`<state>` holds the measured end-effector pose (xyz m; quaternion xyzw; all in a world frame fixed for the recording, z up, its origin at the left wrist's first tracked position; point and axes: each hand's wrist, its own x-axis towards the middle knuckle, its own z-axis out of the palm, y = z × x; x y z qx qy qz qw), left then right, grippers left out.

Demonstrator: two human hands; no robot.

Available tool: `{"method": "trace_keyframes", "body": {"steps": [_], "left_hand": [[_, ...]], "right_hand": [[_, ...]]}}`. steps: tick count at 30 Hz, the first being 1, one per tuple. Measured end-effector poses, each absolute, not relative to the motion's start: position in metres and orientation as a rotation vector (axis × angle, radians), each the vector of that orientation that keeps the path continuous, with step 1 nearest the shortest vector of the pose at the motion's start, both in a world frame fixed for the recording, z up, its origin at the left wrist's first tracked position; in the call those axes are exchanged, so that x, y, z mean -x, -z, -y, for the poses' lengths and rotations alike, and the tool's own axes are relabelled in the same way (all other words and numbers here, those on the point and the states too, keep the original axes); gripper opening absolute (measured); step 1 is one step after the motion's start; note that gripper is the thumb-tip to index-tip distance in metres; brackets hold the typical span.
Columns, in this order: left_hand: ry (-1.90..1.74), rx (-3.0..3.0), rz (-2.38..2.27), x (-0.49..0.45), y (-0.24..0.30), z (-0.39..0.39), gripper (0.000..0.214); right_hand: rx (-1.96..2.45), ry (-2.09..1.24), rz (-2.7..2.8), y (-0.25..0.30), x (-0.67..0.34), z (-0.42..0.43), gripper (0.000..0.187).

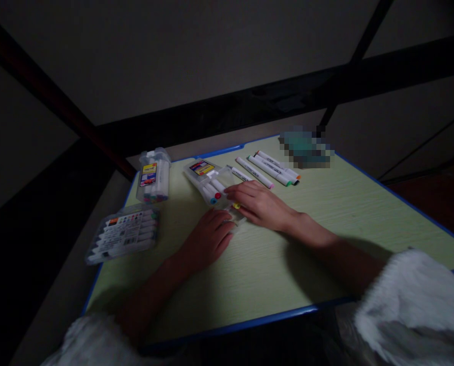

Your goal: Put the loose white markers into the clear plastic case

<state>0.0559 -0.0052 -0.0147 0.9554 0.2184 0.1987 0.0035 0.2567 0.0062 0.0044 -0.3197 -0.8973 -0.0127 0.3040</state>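
A clear plastic marker case [201, 170] lies with its lid open in the middle of the table, its label facing up. White markers [213, 192] with blue and red ends lie inside it. My left hand [210, 236] has its fingers curled over the near flap of this case. Just right of it, my right hand [260, 204] is closed on a marker with a yellow end [236, 206] at the case's opening. Most of that marker is hidden under my fingers. Beyond my right hand, several loose white markers [273, 169] with pink, green, black and orange ends lie side by side.
A filled marker case [154, 175] stands at the table's left back. Another filled case [123, 234] lies near the left edge, partly overhanging it. A blurred greenish item [305, 147] is at the back right. The pale green table [272, 274] has a blue rim; a wall is behind.
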Motion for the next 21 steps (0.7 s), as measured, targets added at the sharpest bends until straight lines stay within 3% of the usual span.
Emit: {"method": "trace_keyframes", "body": {"steps": [21], "left_hand": [[-0.637,-2.986,-0.682,-0.0565,0.0142,0.0062,0.017]], "right_hand": [[0.939,-0.076,2.355,0.0010,-0.2558,-0.0087,0.028]]}}
